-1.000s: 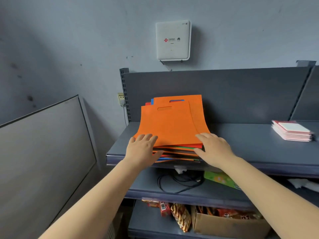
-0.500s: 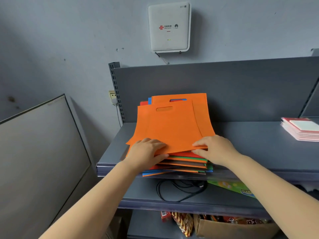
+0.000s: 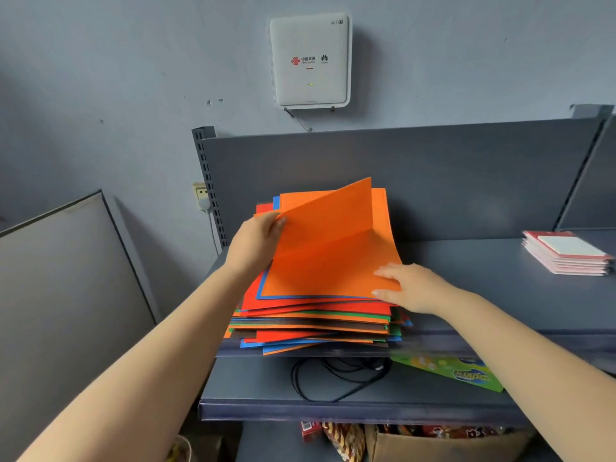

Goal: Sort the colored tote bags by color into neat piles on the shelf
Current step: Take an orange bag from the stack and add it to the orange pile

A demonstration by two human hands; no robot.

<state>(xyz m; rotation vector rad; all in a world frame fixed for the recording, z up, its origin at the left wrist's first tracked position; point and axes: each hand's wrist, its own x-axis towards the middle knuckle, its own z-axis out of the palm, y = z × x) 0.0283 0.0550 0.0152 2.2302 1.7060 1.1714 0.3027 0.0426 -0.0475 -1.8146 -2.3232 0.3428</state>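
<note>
Left hand (image 3: 258, 241): gripped the far left corner of the top orange bag (image 3: 330, 248), fingers curled round its edge, peeling it up.
Top orange bag: lay half lifted on the mixed stack, its far part folded upward.
Stack of bags (image 3: 313, 323): sat at the left end of the shelf (image 3: 483, 278), overhanging the front edge; orange, red, blue, green and dark layers, unevenly fanned.
Right hand (image 3: 405, 286): fingers fairly straight, pressed on the bag's near right corner.
Pink pile (image 3: 566, 253): lay at the shelf's right end, well apart.
Risk: the overhanging stack could probably slide off the front edge if the lift dragged lower bags; a second bag could cling and come along.
</note>
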